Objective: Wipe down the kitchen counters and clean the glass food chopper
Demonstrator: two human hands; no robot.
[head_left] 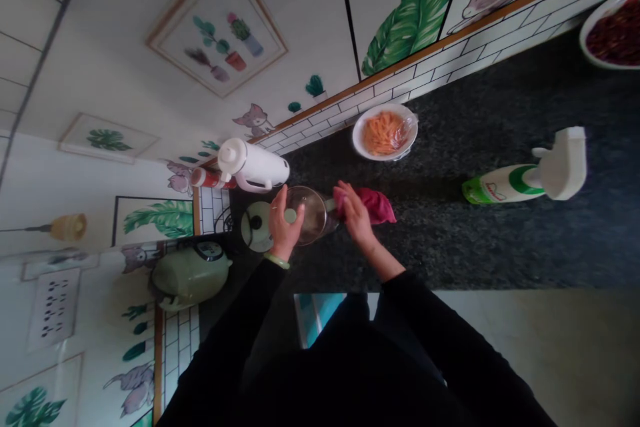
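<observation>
A glass pot with a clear lid, a pale green knob and a pale green handle stands on the dark counter. My left hand is curved against the pot's left side, thumb and fingers around the knob; its palm side is hidden. A crumpled dark pink cloth lies under my right hand, which presses part of it against the pot's handle with fairly straight fingers. Beside my left hand is a round pale green base with a black centre.
A white jug and a red bottle stand by the wall. A green rice cooker is at left. Along the counter are a film-covered bowl of orange shreds, a spray bottle and a bowl of dark red pieces.
</observation>
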